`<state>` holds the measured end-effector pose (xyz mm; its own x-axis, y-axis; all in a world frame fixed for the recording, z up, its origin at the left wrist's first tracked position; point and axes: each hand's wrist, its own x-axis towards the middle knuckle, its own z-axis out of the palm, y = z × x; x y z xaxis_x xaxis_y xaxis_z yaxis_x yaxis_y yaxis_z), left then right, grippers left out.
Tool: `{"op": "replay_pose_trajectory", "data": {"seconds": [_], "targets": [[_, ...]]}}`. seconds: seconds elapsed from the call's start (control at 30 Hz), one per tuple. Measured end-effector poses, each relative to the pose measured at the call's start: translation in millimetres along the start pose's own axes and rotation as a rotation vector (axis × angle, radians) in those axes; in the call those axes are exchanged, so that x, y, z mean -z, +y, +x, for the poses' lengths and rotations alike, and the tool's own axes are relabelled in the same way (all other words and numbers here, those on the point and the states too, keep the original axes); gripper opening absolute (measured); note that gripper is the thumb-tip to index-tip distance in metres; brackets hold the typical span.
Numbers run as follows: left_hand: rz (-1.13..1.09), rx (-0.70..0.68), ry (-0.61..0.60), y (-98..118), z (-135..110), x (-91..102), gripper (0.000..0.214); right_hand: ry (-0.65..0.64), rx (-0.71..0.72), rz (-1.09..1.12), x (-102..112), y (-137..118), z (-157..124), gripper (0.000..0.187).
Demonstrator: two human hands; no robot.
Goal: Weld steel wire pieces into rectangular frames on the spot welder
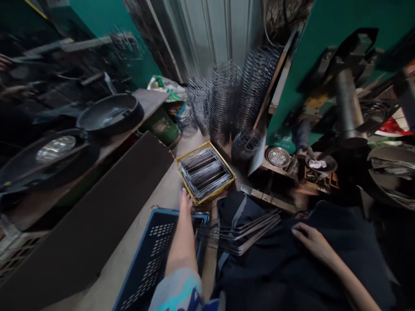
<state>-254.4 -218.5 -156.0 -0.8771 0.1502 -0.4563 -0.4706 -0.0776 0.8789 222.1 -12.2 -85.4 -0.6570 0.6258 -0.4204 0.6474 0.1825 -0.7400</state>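
Observation:
My left hand reaches forward to the near corner of a yellow crate that holds a layer of bent metal wire pieces. Its fingers are bunched at the crate's edge; what they hold, if anything, is hidden. My right hand rests with fingers flat on dark cloth over my lap. A bundle of wire pieces lies across my lap between the two hands. Below my left forearm stands a blue perforated crate.
Tall stacks of round wire grilles stand behind the yellow crate. A green machine with a steel cylinder is on the right, with a small dish of metal bits. Dark pans sit on a bench at left.

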Motion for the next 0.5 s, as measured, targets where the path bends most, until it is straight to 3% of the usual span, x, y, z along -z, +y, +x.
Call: {"op": "replay_pose_trajectory", "data": {"seconds": [0.13, 0.23, 0.3, 0.33, 0.4, 0.5], "targets": [[0.242, 0.04, -0.242, 10, -50, 16.5, 0.036, 0.056, 0.015, -0.114, 12, -12, 0, 0.033], [0.459, -0.004, -0.636, 22, -113, 4.3, 0.031, 0.084, 0.038, -0.147, 21, -26, 1, 0.031], [0.765, -0.269, -1.041, 28, -155, -12.8, 0.022, 0.097, 0.072, -0.165, 30, -36, -2, 0.03], [0.904, -0.417, -1.158, 30, -173, -21.6, 0.017, 0.109, 0.093, -0.179, 36, -40, -6, 0.029], [1.112, -0.664, -1.251, 30, -197, -36.3, 0.021, 0.161, 0.124, -0.204, 54, -40, -20, 0.028], [1.199, -0.776, -1.249, 31, -202, -48.4, 0.035, 0.377, 0.072, -0.211, 95, -12, -52, 0.034]]}}
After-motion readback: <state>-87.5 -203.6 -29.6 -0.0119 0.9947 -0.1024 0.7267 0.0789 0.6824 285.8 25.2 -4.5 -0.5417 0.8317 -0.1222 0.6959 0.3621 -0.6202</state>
